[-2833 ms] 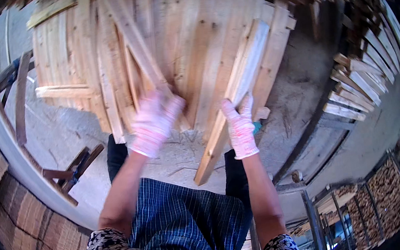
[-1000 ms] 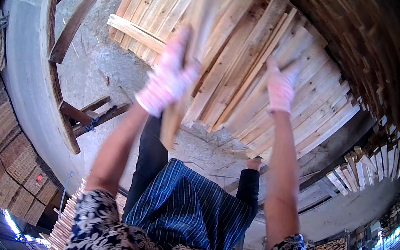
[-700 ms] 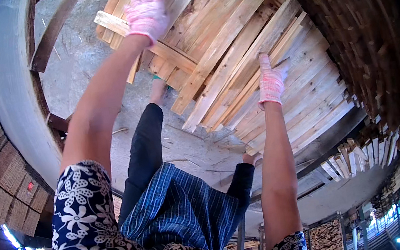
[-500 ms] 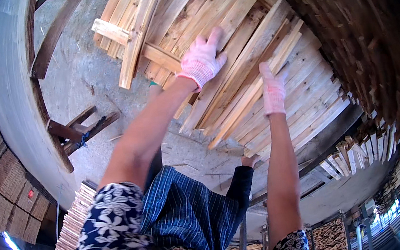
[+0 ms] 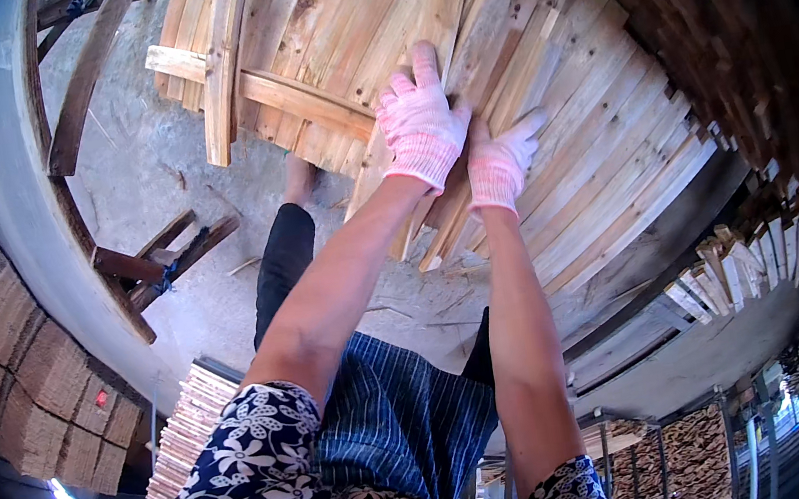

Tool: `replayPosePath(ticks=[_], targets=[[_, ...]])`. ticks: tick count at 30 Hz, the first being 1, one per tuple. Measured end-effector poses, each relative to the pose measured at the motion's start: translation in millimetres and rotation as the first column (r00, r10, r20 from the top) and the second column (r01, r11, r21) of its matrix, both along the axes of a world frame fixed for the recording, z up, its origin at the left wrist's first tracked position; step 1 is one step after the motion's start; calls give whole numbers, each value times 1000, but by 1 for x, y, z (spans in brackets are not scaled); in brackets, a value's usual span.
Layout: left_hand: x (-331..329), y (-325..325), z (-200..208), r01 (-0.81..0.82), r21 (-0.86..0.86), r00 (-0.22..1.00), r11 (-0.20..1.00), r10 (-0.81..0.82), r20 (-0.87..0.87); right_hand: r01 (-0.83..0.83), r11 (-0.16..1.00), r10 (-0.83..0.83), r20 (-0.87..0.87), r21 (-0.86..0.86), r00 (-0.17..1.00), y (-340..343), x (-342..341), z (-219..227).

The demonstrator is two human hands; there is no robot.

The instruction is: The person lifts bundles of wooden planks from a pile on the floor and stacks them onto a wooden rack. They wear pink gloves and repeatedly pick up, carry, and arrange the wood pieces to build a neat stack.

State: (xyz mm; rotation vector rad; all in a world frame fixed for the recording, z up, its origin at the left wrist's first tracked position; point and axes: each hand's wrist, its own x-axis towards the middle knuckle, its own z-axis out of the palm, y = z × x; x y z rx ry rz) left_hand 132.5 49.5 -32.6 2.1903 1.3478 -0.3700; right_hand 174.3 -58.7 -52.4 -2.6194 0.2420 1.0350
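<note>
My left hand [image 5: 422, 127], in a pink and white glove, lay on a pale board [image 5: 441, 2] just to the right of the cross board [image 5: 309, 102], and its fingers were stretched out and slightly apart, not closed around the wood. My right hand [image 5: 501, 163], gloved the same, was farther to the right of the cross board, over a narrow board [image 5: 454, 225], and whether its fingers grasped this one I could not tell. Another long board [image 5: 223, 76] lay over the left part of the cross board.
</note>
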Motion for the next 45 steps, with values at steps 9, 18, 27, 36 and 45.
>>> replayPosePath(ticks=[9, 18, 27, 36, 45], targets=[[2, 16, 14, -124, -350, 992, 929, 104, -76, 265, 926, -279, 16, 270, 960, -8, -17, -13], [-18, 14, 35, -175, -549, 975, 817, 220, 16, 145, 922, -162, 16, 360, 987, -27, -28, -36], [-42, 117, 82, -161, -439, 982, 884, 189, 21, 152, 979, -160, 52, 137, 986, -9, -26, -25], [-56, 150, -11, -85, -178, 996, 980, 86, -4, 277, 882, -338, 105, 381, 935, -24, -43, 42], [-82, 165, -8, 23, -144, 1000, 989, -20, 23, 506, 654, -454, -243, 562, 857, 67, -69, 116]])
